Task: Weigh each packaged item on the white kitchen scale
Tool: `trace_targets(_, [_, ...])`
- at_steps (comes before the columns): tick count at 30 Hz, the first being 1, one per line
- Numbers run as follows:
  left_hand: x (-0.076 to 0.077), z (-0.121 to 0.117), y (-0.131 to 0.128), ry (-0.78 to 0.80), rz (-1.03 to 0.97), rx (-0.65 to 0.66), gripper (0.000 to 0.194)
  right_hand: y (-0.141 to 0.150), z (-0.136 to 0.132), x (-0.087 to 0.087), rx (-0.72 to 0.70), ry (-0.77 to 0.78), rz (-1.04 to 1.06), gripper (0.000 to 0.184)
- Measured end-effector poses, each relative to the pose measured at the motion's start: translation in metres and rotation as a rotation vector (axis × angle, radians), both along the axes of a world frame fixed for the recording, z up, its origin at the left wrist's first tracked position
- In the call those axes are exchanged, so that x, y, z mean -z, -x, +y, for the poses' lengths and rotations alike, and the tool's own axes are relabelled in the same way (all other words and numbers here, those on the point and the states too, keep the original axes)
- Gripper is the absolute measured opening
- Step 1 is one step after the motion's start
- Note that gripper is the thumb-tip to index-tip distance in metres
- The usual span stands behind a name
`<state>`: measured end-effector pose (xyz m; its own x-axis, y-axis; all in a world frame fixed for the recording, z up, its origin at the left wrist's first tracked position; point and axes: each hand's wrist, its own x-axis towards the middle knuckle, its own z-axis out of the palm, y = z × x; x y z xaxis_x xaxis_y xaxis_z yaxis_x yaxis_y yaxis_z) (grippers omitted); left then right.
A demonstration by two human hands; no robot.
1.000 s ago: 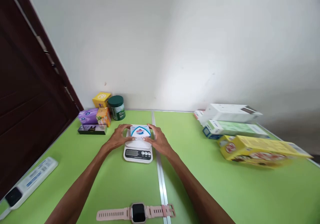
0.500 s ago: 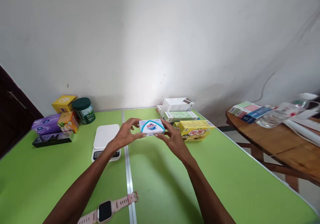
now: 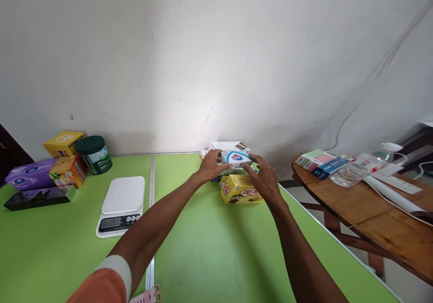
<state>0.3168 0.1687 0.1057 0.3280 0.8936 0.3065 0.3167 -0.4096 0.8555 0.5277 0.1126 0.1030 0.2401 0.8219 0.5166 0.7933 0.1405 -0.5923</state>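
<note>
White-and-blue box [image 3: 236, 158] held between two hands, to the right of the scale

Left of the scale [image 3: 123, 197], and farthest from it, lie a purple pack [image 3: 32, 175] and a black box [image 3: 39, 197] along its near side. Next come a yellow box [image 3: 65, 143], set farther back, and an orange box [image 3: 68, 171]; a green-lidded jar [image 3: 94, 154] stands nearest the scale on that side. The scale itself has a bare white plate (its small display looks dark). Just right of it, a metal strip [image 3: 152, 195] runs along the green table [image 3: 192, 249], with part of a pink strap [image 3: 148, 296] at the bottom edge of the view.

Farther right of the scale, the left hand [image 3: 210, 166] grips one end of the white-and-blue box and the right hand [image 3: 265, 176] the other, so the hands are apart with the box clamped between them. Behind it shows a white carton [image 3: 228, 146], and nearer the person lies a yellow carton [image 3: 240, 194]; whether the held box touches either, I cannot tell. Farthest right of the scale, a wooden table [image 3: 358, 208] bears a multicoloured box [image 3: 321, 162] and a clear bottle [image 3: 350, 173].
</note>
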Motion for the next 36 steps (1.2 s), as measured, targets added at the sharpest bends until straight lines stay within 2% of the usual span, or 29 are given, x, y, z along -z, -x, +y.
trace_targets(6, [0.015, 0.011, -0.006, -0.063, 0.218, -0.059, 0.056, -0.008, 0.024, 0.016, -0.011, 0.106, -0.064, 0.051])
trace_targets(10, [0.015, 0.007, -0.012, -0.046, 0.31, -0.083, 0.054, -0.006, 0.034, 0.018, 0.014, 0.151, -0.116, 0.043])
trace_targets(12, [0.014, 0.001, -0.017, -0.021, 0.313, -0.113, 0.054, -0.002, 0.034, 0.016, 0.035, 0.141, -0.144, 0.045])
trace_targets(16, [0.01, -0.018, -0.016, -0.014, 0.256, -0.155, 0.056, 0.016, 0.014, 0.01, 0.088, -0.03, -0.15, 0.059])
trace_targets(19, [0.007, -0.04, 0.003, -0.063, 0.219, -0.144, 0.052, 0.044, -0.013, 0.007, 0.075, -0.239, -0.142, 0.06])
trace_targets(22, [0.001, -0.065, 0.04, -0.11, 0.154, -0.142, 0.052, 0.083, -0.041, 0.006, 0.003, -0.375, -0.091, 0.055])
trace_targets(25, [-0.005, -0.091, 0.094, -0.116, 0.085, -0.189, 0.053, 0.13, -0.063, 0.013, -0.082, -0.358, 0.01, 0.052])
trace_targets(27, [-0.006, -0.107, 0.137, -0.116, 0.046, -0.266, 0.05, 0.162, -0.073, 0.023, -0.171, -0.271, 0.111, 0.053])
trace_targets(30, [0.001, -0.126, 0.204, -0.132, 0.008, -0.441, 0.043, 0.205, -0.079, 0.045, -0.311, -0.076, 0.317, 0.054])
trace_targets(33, [0.015, -0.14, 0.265, -0.149, 0.014, -0.634, 0.04, 0.237, -0.076, 0.069, -0.386, 0.131, 0.499, 0.059])
trace_targets(36, [0.033, -0.153, 0.317, -0.147, 0.033, -0.815, 0.041, 0.259, -0.069, 0.088, -0.404, 0.275, 0.625, 0.066])
